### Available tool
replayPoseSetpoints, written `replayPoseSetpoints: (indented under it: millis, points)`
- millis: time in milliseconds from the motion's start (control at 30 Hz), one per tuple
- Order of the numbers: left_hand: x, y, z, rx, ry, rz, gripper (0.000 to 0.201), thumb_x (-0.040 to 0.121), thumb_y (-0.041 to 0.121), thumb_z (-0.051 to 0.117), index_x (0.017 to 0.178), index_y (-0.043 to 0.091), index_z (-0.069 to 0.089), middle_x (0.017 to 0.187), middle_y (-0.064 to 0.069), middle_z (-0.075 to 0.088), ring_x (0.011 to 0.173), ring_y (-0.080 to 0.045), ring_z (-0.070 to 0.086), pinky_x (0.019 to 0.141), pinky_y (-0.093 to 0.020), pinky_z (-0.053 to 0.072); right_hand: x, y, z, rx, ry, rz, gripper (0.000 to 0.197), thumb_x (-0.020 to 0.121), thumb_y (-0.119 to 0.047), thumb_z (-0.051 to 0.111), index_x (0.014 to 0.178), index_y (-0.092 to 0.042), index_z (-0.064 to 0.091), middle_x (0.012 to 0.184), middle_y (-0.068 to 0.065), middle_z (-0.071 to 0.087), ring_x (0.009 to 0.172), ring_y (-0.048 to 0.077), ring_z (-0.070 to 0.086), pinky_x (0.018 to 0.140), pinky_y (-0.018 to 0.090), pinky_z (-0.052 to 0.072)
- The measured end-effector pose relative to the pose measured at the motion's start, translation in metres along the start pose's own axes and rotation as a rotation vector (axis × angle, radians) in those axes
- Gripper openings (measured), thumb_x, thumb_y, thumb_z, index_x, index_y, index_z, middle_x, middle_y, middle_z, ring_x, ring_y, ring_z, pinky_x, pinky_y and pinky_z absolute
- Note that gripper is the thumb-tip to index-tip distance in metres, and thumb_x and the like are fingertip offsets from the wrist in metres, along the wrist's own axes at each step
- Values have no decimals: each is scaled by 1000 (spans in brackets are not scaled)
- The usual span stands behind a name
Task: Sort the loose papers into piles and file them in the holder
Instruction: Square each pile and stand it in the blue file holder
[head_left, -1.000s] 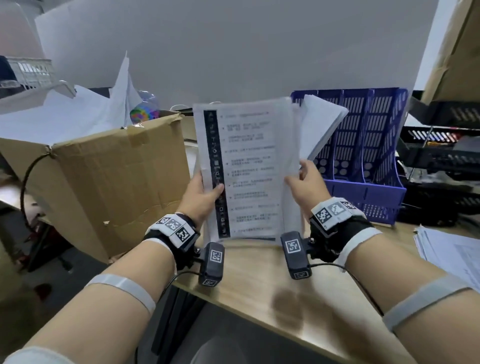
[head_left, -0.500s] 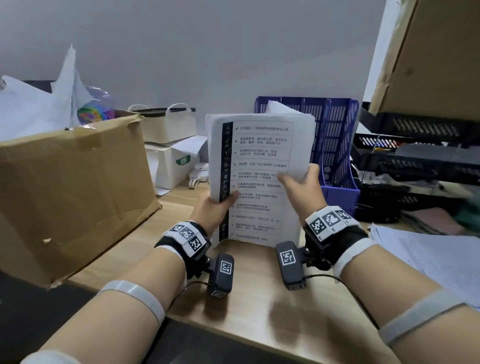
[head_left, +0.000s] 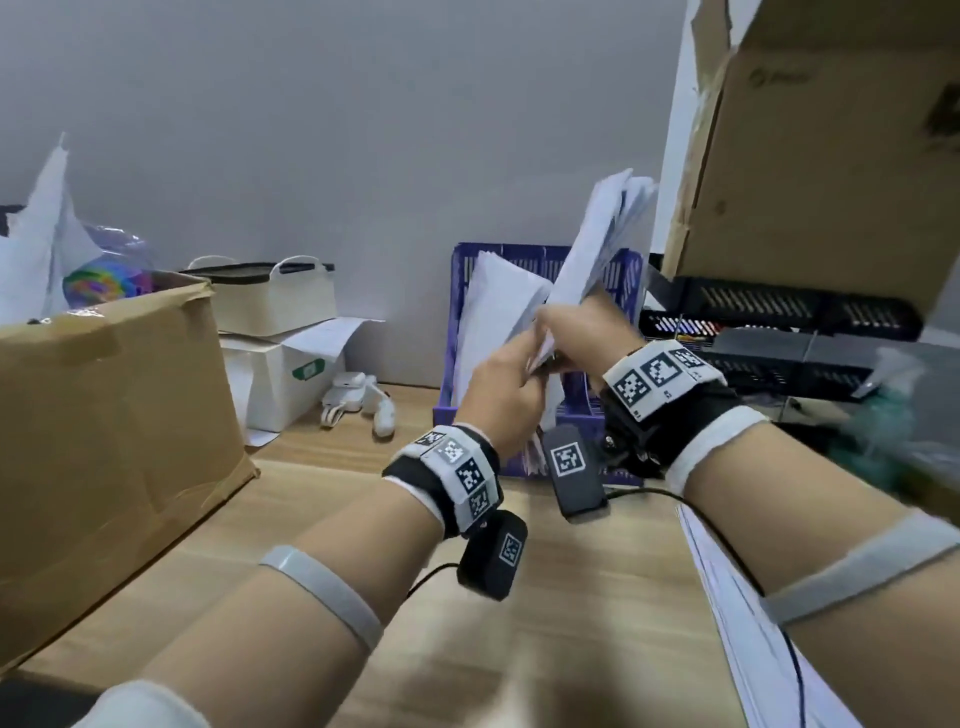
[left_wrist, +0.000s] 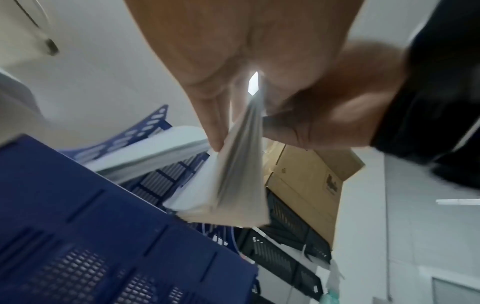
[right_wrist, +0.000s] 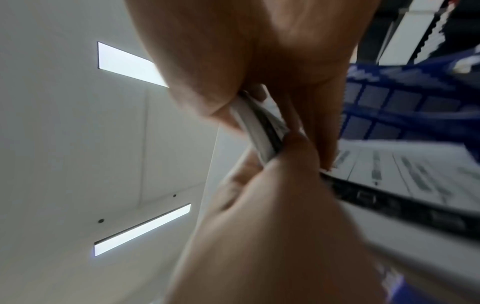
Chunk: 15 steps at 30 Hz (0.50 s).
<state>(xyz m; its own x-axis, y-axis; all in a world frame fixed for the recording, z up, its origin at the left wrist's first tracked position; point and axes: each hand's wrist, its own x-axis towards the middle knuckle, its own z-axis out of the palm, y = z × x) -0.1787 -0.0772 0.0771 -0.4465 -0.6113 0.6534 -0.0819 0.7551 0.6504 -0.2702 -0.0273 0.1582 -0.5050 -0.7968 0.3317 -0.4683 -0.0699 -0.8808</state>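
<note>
**Stack heading for the holder**

Since half a second back: printed stack (head_left: 597, 249) went from flat-on facing the camera to edge-on, tilted up-right, now over the blue file holder (head_left: 519, 452). View also swung right.

Left to right:
- Cardboard box (head_left: 104, 415) on the desk (head_left: 519, 623), white sheets poking up behind it. Not in play.
- White storage bin (head_left: 275, 301) and white box (head_left: 280, 379) against the wall.
- Left hand (head_left: 501, 384) pinches the stack's lower edge, thumb one side, fingers the other.
- Holder's left slot already has a leaning batch of papers (head_left: 493, 312). Other slots: hidden, cannot tell.
- Right hand (head_left: 587, 332) clamps the same stack just beside the left.
- More loose sheets (head_left: 737, 623) lie on the desk by the right forearm; black trays (head_left: 779, 312) behind.

Progress, my read: one batch filed, second not yet seated in a slot, at least one pile left. Roughly midway.
</note>
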Motion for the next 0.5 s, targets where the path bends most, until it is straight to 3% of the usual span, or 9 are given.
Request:
replayPoseSetpoints:
  millis: [67, 100, 167, 200, 267, 333, 400, 500]
  points:
    - [10, -1, 8, -207, -154, -50, 63, 92, 38, 60, 152, 33, 40, 138, 2, 64, 119, -9, 63, 104, -38, 51, 14, 1, -24, -37, 79, -4, 40, 83, -7, 51, 123, -11, 56, 103, 6, 63, 94, 27, 62, 84, 33, 52]
    - [16, -3, 9, -303, -214, -120, 74, 88, 49, 64, 154, 28, 39, 149, 5, 55, 132, -7, 55, 112, -36, 44, 19, 2, -34, -48, 83, -6, 42, 82, -8, 50, 124, -11, 57, 107, 6, 65, 98, 28, 63, 88, 35, 53]
    - [26, -8, 6, -388, -285, -263, 80, 86, 60, 61, 154, 23, 40, 157, 7, 44, 142, -6, 43, 119, -36, 33, 32, 6, -48, -59, 94, -16, 43, 76, -14, 54, 119, -12, 61, 113, 9, 69, 104, 33, 65, 95, 46, 54]
    - [31, -15, 5, -369, -292, -317, 73, 91, 56, 58, 153, 21, 42, 157, 6, 44, 142, -8, 42, 120, -38, 31, 39, 8, -52, -49, 96, -19, 39, 76, -15, 57, 115, -13, 62, 113, 11, 70, 105, 33, 66, 96, 49, 53]
    - [39, -25, 2, -226, -265, -370, 55, 101, 32, 54, 152, 15, 43, 155, 1, 47, 140, -16, 45, 119, -36, 33, 44, 7, -56, -30, 93, -18, 33, 77, -15, 60, 110, -16, 61, 112, 11, 70, 104, 32, 66, 96, 49, 54]
    - [44, -35, 1, -52, -249, -352, 50, 100, 10, 52, 150, 11, 45, 147, -1, 53, 131, -25, 54, 104, -30, 44, 46, 3, -54, -7, 55, -24, 28, 82, -13, 61, 109, -17, 61, 111, 9, 69, 102, 31, 67, 95, 46, 55]
    - [45, -46, 0, 55, -216, -333, 54, 96, 3, 51, 149, 13, 47, 147, -5, 50, 126, -29, 55, 89, -26, 47, 50, 2, -49, 8, 6, -42, 18, 89, -7, 60, 104, -18, 60, 108, 7, 68, 100, 28, 67, 94, 41, 55]
    - [46, -61, -2, 148, -89, -376, 64, 91, 10, 53, 153, 22, 41, 159, -8, 28, 142, -30, 39, 106, -30, 43, 58, 3, -38, 15, -38, -58, 22, 92, -3, 56, 107, -17, 62, 102, 6, 68, 97, 28, 67, 92, 40, 55]
